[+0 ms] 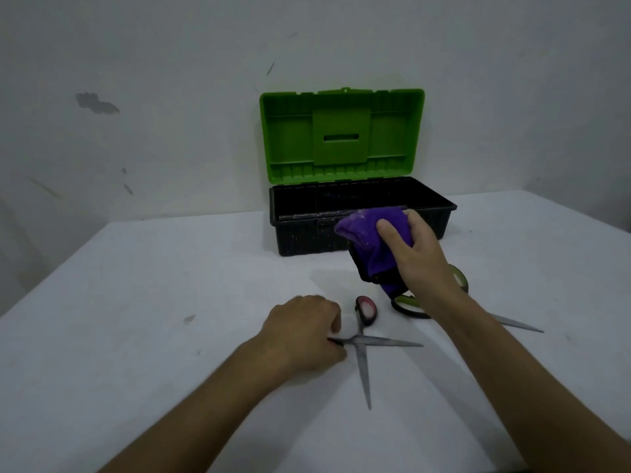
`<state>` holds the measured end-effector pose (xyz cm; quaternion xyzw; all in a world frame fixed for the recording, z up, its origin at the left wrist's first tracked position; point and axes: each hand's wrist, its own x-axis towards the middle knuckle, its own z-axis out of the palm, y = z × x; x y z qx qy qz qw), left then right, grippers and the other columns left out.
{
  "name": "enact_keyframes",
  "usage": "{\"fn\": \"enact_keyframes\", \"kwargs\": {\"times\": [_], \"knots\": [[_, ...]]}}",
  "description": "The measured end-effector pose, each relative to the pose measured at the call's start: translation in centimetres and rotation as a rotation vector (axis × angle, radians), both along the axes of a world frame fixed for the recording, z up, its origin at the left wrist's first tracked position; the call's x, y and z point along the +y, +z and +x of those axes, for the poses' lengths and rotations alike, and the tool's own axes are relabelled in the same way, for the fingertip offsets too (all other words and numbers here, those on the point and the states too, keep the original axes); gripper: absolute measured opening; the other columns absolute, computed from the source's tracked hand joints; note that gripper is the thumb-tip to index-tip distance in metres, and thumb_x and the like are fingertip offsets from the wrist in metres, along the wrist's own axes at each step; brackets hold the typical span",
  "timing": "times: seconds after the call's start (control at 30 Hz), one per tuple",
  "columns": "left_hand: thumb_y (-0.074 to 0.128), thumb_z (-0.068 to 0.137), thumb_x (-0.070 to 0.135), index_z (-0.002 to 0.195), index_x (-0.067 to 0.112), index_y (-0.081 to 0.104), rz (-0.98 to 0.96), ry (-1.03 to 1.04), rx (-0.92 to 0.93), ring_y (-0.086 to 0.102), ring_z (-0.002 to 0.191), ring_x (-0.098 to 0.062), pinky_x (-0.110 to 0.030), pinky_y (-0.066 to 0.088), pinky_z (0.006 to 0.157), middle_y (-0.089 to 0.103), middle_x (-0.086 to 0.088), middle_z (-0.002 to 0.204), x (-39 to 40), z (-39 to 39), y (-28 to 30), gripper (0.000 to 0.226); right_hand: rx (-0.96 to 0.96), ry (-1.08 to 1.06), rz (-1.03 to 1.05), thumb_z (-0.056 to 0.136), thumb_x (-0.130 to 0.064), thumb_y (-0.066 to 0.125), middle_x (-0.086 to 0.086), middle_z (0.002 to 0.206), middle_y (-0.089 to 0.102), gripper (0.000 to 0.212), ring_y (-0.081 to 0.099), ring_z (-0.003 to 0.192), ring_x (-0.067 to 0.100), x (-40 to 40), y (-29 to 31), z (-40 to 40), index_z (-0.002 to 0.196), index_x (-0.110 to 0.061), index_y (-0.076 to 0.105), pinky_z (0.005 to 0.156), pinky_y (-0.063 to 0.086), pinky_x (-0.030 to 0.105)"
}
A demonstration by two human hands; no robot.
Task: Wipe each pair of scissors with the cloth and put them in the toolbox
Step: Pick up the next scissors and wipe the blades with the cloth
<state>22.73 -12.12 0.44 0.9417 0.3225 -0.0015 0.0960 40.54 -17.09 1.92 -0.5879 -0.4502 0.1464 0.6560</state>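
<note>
A pair of scissors with red-and-black handles (364, 348) lies spread open on the white table (170, 285). My left hand (307, 329) curls over one of its handles, hiding that handle. My right hand (413, 250) grips a bunched purple cloth (367, 233) in the air just in front of the toolbox (307, 240). The toolbox is black, with its green lid (341, 134) standing open. A second pair of scissors with green handles (409, 303) lies on the table under my right forearm, one blade tip showing at the right.
The toolbox stands at the back of the table against a marked white wall (136, 97). The table's right edge runs diagonally at the far right. The toolbox's inside looks dark, and I cannot make out anything in it.
</note>
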Motion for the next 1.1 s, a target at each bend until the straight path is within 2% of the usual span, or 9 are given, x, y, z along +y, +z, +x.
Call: {"fn": "enact_keyframes", "kwargs": {"times": [0.17,0.27,0.43,0.57,0.77,0.87,0.93,1.03,1.1], "knots": [[0.062,0.088,0.03,0.099,0.021,0.065,-0.13,0.057,0.051,0.057,0.091,-0.014,-0.025,0.047,0.077,0.059,0.005,0.102,1.5,-2.3,0.7,0.014,-0.124,0.056,-0.044,0.094,-0.029,0.059,-0.006,0.112,0.056,0.034,0.063,0.09,0.002,0.6,0.0,0.0,0.121,-0.022,0.04,0.072,0.053,0.019],[0.055,0.091,0.032,0.091,0.022,0.056,-0.205,0.12,0.024,0.056,0.084,-0.014,-0.026,0.044,0.07,0.061,0.006,0.096,2.5,-4.4,1.9,0.01,-0.188,0.065,-0.156,0.097,-0.035,0.053,-0.01,0.111,0.054,0.033,0.06,0.091,0.004,1.2,-0.2,-0.3,0.125,-0.026,0.039,0.069,0.051,0.016],[0.056,0.09,0.016,0.088,0.014,0.057,-0.438,0.278,-0.292,0.056,0.049,-0.01,-0.023,0.047,0.05,0.07,0.002,0.069,4.0,-7.7,3.2,0.003,-0.336,0.067,-0.245,0.1,-0.039,0.043,-0.006,0.104,0.058,0.024,0.06,0.087,0.005,2.2,-1.0,-1.2,0.119,-0.025,0.041,0.064,0.049,0.015],[0.052,0.094,0.011,0.092,0.011,0.063,-0.518,0.339,-0.574,0.046,0.046,-0.013,-0.023,0.038,0.045,0.063,0.004,0.061,5.7,-8.8,2.4,0.011,-0.433,0.061,-0.298,0.1,-0.038,0.043,-0.008,0.101,0.055,0.024,0.058,0.084,0.007,2.9,-1.7,-2.3,0.12,-0.026,0.035,0.057,0.045,0.014],[0.063,0.088,0.048,0.076,0.019,0.07,-0.439,0.453,-0.734,0.047,0.047,-0.008,-0.025,0.038,0.053,0.059,0.008,0.058,6.7,-7.5,-1.6,0.031,-0.539,0.089,-0.351,0.093,-0.015,0.053,-0.001,0.094,0.051,0.041,0.055,0.068,0.011,3.2,-3.6,-3.3,0.115,-0.027,0.021,0.045,0.04,0.015],[0.067,0.083,0.049,0.07,0.021,0.069,-0.344,0.495,-0.822,0.046,0.052,-0.011,-0.028,0.037,0.055,0.053,0.009,0.055,6.7,-7.4,-2.7,0.031,-0.582,0.058,-0.27,0.09,-0.021,0.065,-0.008,0.115,0.048,0.053,0.054,0.095,0.008,3.1,-4.8,-3.6,0.124,-0.033,0.027,0.058,0.044,0.01],[0.067,0.086,0.043,0.069,0.022,0.069,-0.294,0.466,-0.843,0.048,0.052,-0.008,-0.022,0.038,0.054,0.055,0.01,0.056,6.5,-7.4,-2.7,0.027,-0.713,-0.012,-0.161,0.082,-0.022,0.075,-0.008,0.12,0.05,0.061,0.048,0.106,0.01,3.3,-5.0,-3.8,0.13,-0.027,0.039,0.072,0.04,0.009],[0.06,0.094,0.034,0.071,0.023,0.066,-0.317,0.392,-0.88,0.049,0.047,-0.002,-0.013,0.037,0.049,0.06,0.007,0.057,5.9,-7.3,-2.6,0.026,-0.881,-0.06,-0.042,0.074,-0.021,0.082,0.001,0.122,0.056,0.066,0.046,0.112,0.017,3.6,-4.9,-4.5,0.13,-0.021,0.049,0.082,0.047,0.024],[0.054,0.098,0.029,0.076,0.018,0.066,-0.383,0.379,-0.899,0.05,0.045,-0.005,-0.017,0.04,0.047,0.062,0.004,0.058,5.6,-7.2,-2.7,0.027,-0.93,-0.07,0.022,0.074,-0.02,0.081,0.004,0.121,0.055,0.063,0.046,0.112,0.017,3.7,-4.6,-5.1,0.129,-0.021,0.051,0.085,0.051,0.037]]}}
